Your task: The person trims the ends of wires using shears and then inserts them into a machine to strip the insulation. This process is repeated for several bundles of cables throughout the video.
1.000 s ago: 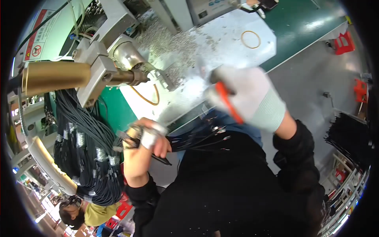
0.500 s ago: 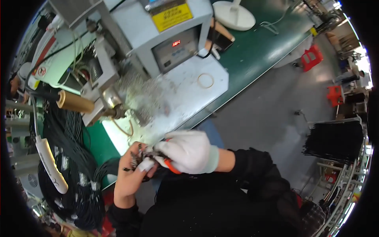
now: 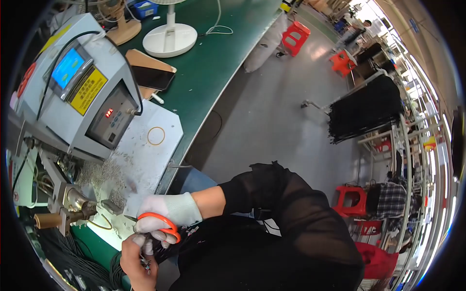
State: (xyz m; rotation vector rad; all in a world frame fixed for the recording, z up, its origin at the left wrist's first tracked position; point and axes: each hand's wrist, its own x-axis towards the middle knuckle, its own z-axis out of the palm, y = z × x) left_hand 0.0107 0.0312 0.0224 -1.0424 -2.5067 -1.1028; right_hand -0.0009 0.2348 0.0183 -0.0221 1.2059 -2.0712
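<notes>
Gripping orange scissors (image 3: 162, 227), the right hand (image 3: 165, 216) meets the left hand (image 3: 136, 257) pinching cables (image 3: 145, 262).

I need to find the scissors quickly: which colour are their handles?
Orange. The scissors are in the gloved right hand, seen best in the head view.

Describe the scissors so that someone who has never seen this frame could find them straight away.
Start at the grey machine with the blue screen on the green bench, then drop to the lower left, where the two hands meet. The scissors sit in the white-gloved right hand, just above the bare left hand. Their bright orange loop handles are the only orange thing there.
</notes>
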